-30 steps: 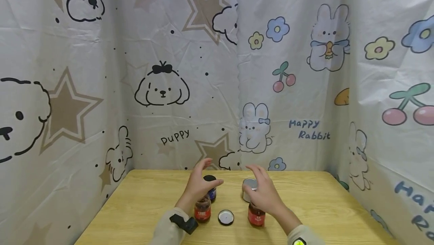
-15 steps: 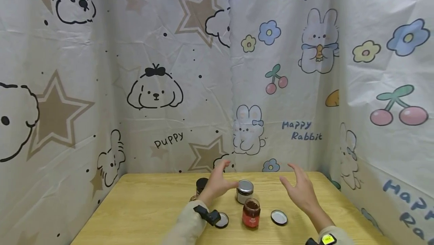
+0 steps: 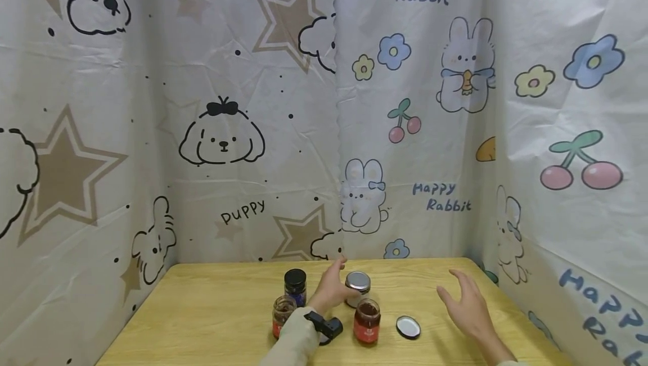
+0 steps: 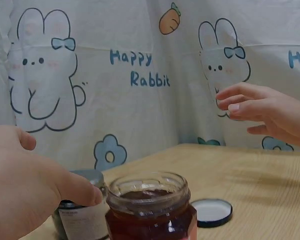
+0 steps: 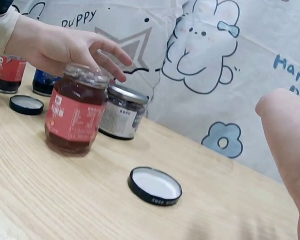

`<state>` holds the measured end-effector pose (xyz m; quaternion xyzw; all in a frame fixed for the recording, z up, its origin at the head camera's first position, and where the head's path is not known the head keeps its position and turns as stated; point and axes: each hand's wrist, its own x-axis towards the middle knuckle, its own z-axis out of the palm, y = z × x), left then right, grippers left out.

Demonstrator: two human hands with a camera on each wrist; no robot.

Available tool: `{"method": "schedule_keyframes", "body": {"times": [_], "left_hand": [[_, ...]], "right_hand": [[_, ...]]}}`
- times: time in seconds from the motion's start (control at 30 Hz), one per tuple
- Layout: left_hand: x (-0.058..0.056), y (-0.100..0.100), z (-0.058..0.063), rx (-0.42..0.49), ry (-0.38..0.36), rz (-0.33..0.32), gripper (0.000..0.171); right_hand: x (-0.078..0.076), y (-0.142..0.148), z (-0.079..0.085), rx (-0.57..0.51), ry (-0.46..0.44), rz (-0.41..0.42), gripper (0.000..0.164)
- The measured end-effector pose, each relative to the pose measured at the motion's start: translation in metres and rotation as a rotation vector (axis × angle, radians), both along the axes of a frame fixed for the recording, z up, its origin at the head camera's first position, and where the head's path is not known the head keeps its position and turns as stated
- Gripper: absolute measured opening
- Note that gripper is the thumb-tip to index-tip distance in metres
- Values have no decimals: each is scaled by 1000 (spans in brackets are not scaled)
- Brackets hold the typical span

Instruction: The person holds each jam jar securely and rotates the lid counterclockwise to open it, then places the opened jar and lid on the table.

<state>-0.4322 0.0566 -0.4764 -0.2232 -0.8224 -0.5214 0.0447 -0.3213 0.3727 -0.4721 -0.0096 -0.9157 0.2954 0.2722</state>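
An uncapped glass jar of dark red contents with a red label (image 3: 367, 324) stands near the table's front, its mouth open in the left wrist view. Behind it is a silver-lidded jar (image 3: 358, 282) with a pale label. My left hand (image 3: 330, 288) reaches beside that jar, fingers relaxed and apart. Its thumb (image 4: 80, 189) crosses in front of the jar in the left wrist view; I cannot tell whether it touches. Right of the open jar, a dark-rimmed lid (image 3: 408, 327) lies white inside up. My right hand (image 3: 471, 305) hovers farther right, fingers spread, holding nothing.
On the left stand a second uncapped red-label jar (image 3: 283, 314), partly behind my left sleeve, and a black-lidded jar with a blue label (image 3: 296, 284). Another lid (image 5: 26, 105) lies near them, mostly hidden under my left wrist in the head view. Printed curtains (image 3: 228, 130) enclose the table.
My left hand has moved right, from the left jars to the silver-lidded jar. My right hand has drawn away to the right, uncovering the open jar and the lid beside it.
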Motion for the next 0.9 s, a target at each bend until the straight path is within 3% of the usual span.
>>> {"method": "schedule_keyframes", "body": {"times": [0.2, 0.6, 0.77, 0.9], "left_hand": [[-4, 6, -16, 2, 31, -17, 92], [-16, 18, -48, 20, -8, -2, 92], [-18, 19, -57, 54, -7, 29, 81], [-19, 22, -56, 70, -14, 41, 68]], "right_hand": [[4, 7, -16, -43, -48, -10, 68], [6, 8, -34, -147, -194, 0, 72], [2, 10, -48, -181, -247, -12, 72], [2, 12, -56, -163, -253, -40, 71]]}}
